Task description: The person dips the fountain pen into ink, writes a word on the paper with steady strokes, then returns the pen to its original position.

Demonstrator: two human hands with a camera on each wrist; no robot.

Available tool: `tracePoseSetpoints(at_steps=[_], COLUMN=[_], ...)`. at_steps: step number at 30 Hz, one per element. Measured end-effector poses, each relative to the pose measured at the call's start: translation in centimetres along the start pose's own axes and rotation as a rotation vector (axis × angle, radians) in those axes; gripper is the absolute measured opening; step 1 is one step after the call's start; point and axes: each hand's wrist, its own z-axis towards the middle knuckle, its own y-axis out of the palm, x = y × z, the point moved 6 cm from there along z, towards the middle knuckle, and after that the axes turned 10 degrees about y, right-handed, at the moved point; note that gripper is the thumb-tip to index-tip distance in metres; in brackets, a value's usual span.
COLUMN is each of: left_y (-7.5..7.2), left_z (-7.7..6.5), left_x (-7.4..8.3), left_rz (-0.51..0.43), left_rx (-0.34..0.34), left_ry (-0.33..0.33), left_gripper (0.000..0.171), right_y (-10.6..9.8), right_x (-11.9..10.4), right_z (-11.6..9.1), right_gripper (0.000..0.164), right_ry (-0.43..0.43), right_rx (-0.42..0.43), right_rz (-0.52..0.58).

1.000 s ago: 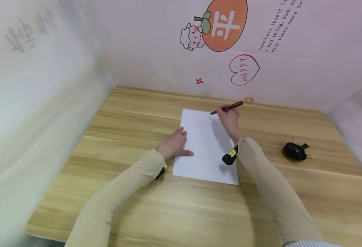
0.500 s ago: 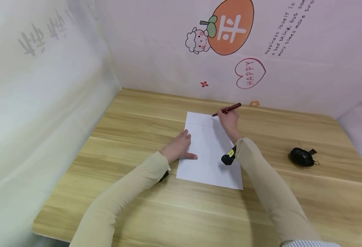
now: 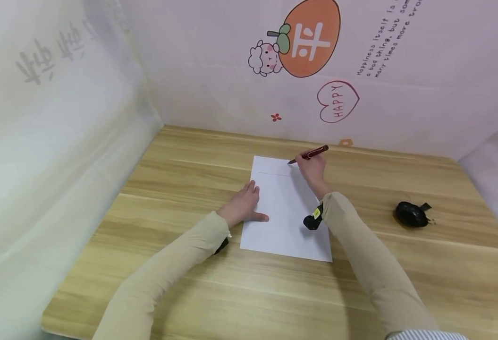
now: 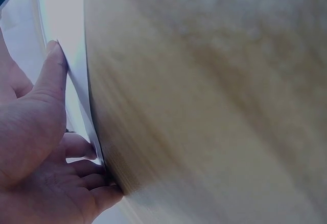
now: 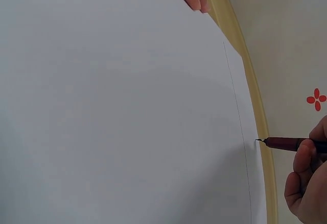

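Moved slightly left along the top of the paper [image 3: 289, 208] since 1 second ago, taking the dark red pen [image 3: 315, 152] along in the right hand [image 3: 314, 171]. Kept the left hand [image 3: 242, 206] in place at the paper's left edge.

Gripping the pen in the right hand, with thumb and fingers curled round the barrel. Slanting it, with the tip pointing left and down at the paper and the back end raised to the right. From the right wrist, can see the tip at the narrow strip between 1 thin straight line [image 3: 274, 174] and the paper's far edge; cannot tell how firmly pressed.

Resting the left hand on the paper's edge without grasping anything, with fingers stretched toward the far side and thumb spread out over the white surface. Can find the paper lying on the wood-grained table [image 3: 181, 198], between both forearms.

Wearing beige sleeves [image 3: 181, 250], plus 1 small black device [image 3: 311, 223] at the right wrist. Farther right, can see a rounded black object [image 3: 410, 214] on the table, well apart from the paper. Behind, can read HAPPY inside a red heart [image 3: 338, 101], printed below an orange fruit drawing [image 3: 310, 38] and to the right of a small red flower [image 3: 276, 117].
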Motion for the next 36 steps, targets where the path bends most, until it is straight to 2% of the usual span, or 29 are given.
tracePoseSetpoints(at_steps=[6, 15, 25, 36], left_y=[-0.1, -0.6, -0.1, 0.0], left_z=[0.0, 0.0, -0.4, 0.0], left_x=[0.1, 0.1, 0.5, 0.5], left_rz=[-0.002, 0.002, -0.012, -0.016], left_rx=[-0.011, 0.006, -0.002, 0.006], left_ry=[-0.011, -0.006, 0.004, 0.001], left_gripper=[0.097, 0.097, 0.097, 0.098], right_y=[-0.2, -0.7, -1.0, -1.3], right_x=[0.2, 0.0, 1.3, 1.8], right_z=[-0.1, -0.5, -1.0, -1.0], right_gripper=[0.018, 0.018, 0.016, 0.017], right_ry=[0.008, 0.005, 0.037, 0.06], right_rx=[-0.004, -0.001, -0.001, 0.006], right_rz=[0.003, 0.036, 0.107, 0.08])
